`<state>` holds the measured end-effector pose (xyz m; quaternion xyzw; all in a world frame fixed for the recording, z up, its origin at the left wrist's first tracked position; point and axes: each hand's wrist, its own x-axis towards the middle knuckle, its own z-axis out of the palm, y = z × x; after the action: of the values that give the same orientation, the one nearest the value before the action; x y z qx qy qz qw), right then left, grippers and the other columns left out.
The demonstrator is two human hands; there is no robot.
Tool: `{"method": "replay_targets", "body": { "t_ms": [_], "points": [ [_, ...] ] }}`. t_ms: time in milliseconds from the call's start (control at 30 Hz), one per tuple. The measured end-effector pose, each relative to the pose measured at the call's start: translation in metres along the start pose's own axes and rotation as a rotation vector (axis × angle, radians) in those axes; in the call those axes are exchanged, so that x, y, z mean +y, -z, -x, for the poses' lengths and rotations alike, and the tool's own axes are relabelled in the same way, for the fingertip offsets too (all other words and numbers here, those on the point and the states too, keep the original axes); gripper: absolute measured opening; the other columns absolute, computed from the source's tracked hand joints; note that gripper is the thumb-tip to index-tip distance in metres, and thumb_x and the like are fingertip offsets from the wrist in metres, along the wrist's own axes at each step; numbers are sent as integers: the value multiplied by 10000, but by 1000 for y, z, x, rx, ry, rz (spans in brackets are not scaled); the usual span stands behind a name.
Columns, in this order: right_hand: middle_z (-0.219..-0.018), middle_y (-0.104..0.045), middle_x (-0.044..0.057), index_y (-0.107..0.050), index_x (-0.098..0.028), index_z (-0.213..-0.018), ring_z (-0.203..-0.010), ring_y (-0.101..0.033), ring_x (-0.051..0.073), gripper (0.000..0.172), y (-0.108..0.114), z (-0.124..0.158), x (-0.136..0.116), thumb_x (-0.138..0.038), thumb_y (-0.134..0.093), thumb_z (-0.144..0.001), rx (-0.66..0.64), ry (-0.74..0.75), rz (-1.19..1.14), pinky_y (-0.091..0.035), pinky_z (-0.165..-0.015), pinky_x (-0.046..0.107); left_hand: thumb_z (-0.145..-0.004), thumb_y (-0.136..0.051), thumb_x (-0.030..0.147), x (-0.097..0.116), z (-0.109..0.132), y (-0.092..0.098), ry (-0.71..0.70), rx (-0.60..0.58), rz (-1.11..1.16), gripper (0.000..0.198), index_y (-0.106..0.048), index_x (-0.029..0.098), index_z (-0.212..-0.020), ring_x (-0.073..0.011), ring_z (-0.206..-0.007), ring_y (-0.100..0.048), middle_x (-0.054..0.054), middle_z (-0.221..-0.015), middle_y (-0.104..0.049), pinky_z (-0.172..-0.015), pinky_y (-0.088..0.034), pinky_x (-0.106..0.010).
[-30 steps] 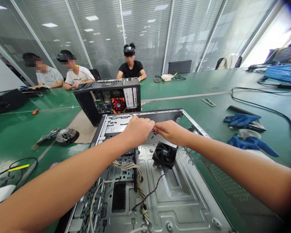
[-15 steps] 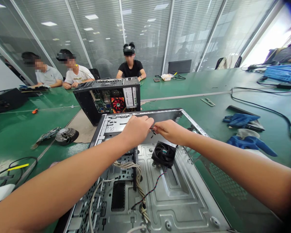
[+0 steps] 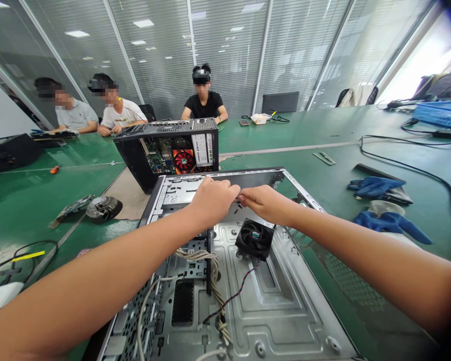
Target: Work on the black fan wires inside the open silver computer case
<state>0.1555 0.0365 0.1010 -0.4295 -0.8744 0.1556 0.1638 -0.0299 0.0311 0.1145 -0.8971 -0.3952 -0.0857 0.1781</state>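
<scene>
An opened computer case [image 3: 285, 313] lies on its side in front of me, its bare metal interior facing up. My left hand [image 3: 215, 197] is closed over the far part of the case, knuckles up. Close beside it, my right hand [image 3: 266, 203] is pinched, with its fingertips almost meeting the left ones. Whatever the fingers hold is too small or hidden to make out. Below my right hand a black cooling fan [image 3: 255, 238] rests tilted inside the case, trailing a thin twisted cable [image 3: 237, 294]. A bundle of beige wires [image 3: 215, 281] runs along the middle.
Behind stands another computer case [image 3: 135, 158] with a red fan [image 3: 183, 160]. A round cooler [image 3: 103, 208] sits at left, blue gloves [image 3: 391, 220] at right. Black cables [image 3: 417, 142] cross the green table [image 3: 270, 134]. Several people sit at the far side.
Almost nothing differs. Both hands stay together over the far part of the case, and the view has shifted very slightly.
</scene>
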Motion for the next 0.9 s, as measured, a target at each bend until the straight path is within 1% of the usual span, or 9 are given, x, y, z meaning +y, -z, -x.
{"method": "replay_targets", "body": {
  "t_ms": [233, 433, 533, 633, 733, 833, 900],
  "points": [
    [-718, -643, 60, -601, -184, -772, -663, -545, 176, 327, 1, 0, -1, -298, -351, -947, 3, 7, -6, -360, -649, 302, -940, -454, 221, -1, -1, 1, -25, -63, -8, 195, -631, 160, -883, -186, -678, -602, -64, -786, -655, -689, -364, -323],
    [-734, -663, 65, -615, -185, -768, -684, -567, 178, 316, 2, 0, -1, -289, -369, -937, 12, 8, 14, -366, -659, 300, -916, -447, 159, -1, -3, 4, -34, -125, 23, 181, -628, 164, -918, -196, -735, -625, -61, -834, -678, -691, -381, -324],
    [-740, -662, 72, -616, -184, -766, -695, -566, 184, 313, 2, 0, -1, -285, -370, -932, 18, 13, 46, -353, -654, 303, -922, -440, 162, -2, -4, 4, -27, -157, 69, 192, -632, 164, -930, -202, -766, -635, -67, -866, -689, -680, -385, -318],
    [-710, -637, 69, -621, -178, -785, -666, -541, 180, 305, 2, 1, -3, -259, -361, -922, 20, 31, 71, -344, -647, 305, -933, -436, 186, -4, -5, 2, -13, -177, 126, 204, -639, 164, -928, -207, -791, -640, -73, -891, -698, -660, -382, -308],
    [-716, -632, 73, -620, -175, -801, -665, -528, 182, 303, 1, 0, -3, -245, -347, -914, 33, 44, 68, -343, -650, 309, -941, -436, 224, -8, -6, 0, 10, -170, 204, 220, -644, 172, -890, -200, -785, -631, -67, -875, -697, -635, -370, -294],
    [-729, -631, 75, -602, -183, -783, -676, -522, 186, 295, -1, -1, -2, -262, -350, -913, 79, 35, 60, -341, -650, 311, -950, -435, 268, -12, -7, -3, 30, -125, 281, 238, -636, 181, -856, -190, -754, -609, -57, -834, -684, -621, -358, -285],
    [-728, -625, 67, -589, -189, -773, -671, -516, 181, 275, -2, -1, -1, -269, -363, -909, 110, 27, 41, -339, -643, 307, -958, -423, 282, -14, -7, -4, 16, -97, 312, 252, -624, 180, -844, -185, -743, -597, -54, -819, -673, -617, -353, -283]
  ]
}}
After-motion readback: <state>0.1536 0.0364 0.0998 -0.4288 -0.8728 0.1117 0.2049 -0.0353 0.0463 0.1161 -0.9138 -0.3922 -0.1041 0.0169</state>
